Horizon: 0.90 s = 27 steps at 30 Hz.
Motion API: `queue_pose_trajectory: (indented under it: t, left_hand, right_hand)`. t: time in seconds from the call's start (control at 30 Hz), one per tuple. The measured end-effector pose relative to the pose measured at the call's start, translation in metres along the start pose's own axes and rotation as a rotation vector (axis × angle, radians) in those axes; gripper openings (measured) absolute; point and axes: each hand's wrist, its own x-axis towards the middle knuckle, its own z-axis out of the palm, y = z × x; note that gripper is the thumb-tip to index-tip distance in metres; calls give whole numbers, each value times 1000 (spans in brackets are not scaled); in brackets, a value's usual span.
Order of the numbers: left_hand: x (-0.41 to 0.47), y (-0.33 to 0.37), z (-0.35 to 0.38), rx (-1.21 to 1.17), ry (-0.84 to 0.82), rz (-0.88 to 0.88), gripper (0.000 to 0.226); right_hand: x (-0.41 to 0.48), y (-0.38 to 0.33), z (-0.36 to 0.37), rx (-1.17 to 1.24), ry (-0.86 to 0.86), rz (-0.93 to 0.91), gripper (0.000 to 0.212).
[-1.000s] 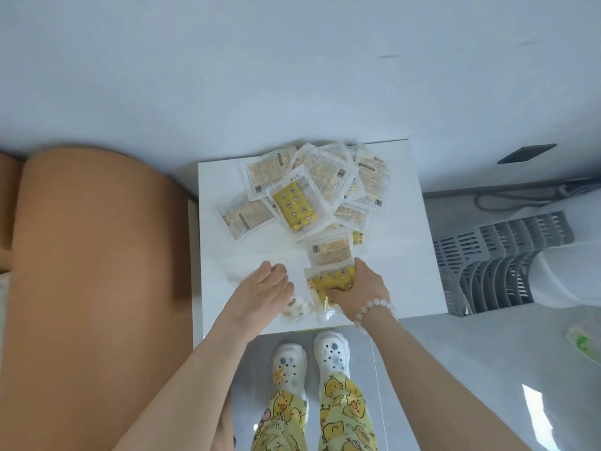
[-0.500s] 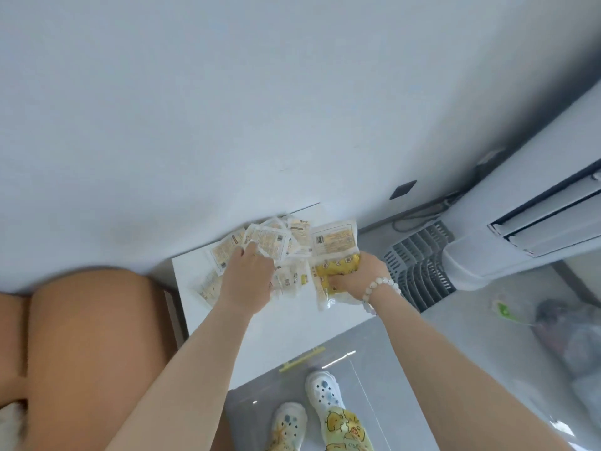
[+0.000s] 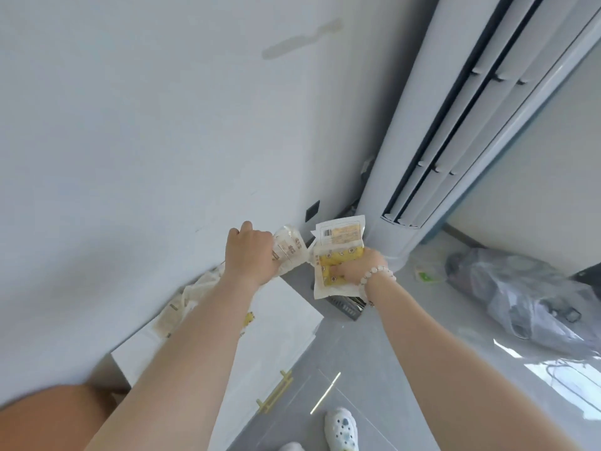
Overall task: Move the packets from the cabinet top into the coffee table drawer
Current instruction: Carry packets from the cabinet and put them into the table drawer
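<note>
My left hand [image 3: 250, 252] grips a bunch of clear and white packets [image 3: 290, 249], lifted above the white cabinet top [image 3: 279, 323]. My right hand [image 3: 356, 267], with a bead bracelet on its wrist, holds a stack of packets [image 3: 338, 249] with yellow contents, raised beside the cabinet's right end. Several more packets [image 3: 182, 304] lie on the cabinet top against the wall, partly hidden by my left forearm. The coffee table and its drawer are out of view.
A tall white air conditioner [image 3: 455, 125] stands in the corner at right. A grey plastic bag [image 3: 533, 294] lies on the grey floor. A grey rack [image 3: 348, 305] sits under my right hand. An orange-brown seat [image 3: 48, 418] is at bottom left. The cabinet's gold handle [image 3: 274, 393] faces me.
Both hands have lifted their packets off the cabinet top. My head has turned up and to the right, so the air conditioner and the bag on the floor now fill the right side.
</note>
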Motion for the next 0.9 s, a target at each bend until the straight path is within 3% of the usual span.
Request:
queue_pose_trajectory:
  t: [0.07, 0.27, 0.53, 0.9]
  left_hand:
    - [11, 20, -12, -52, -15, 25, 25]
    - [31, 100, -43, -117, -31, 212, 18]
    - [18, 230, -61, -101, -34, 478, 32]
    - [-73, 395, -78, -149, -168, 669, 38]
  right_hand:
    - [-4, 15, -16, 252, 57, 116, 53]
    - [-20, 76, -60, 572, 181, 244, 34]
    - [-66, 185, -109, 861, 345, 400, 28]
    - [-165, 337, -124, 1189, 538, 561, 18]
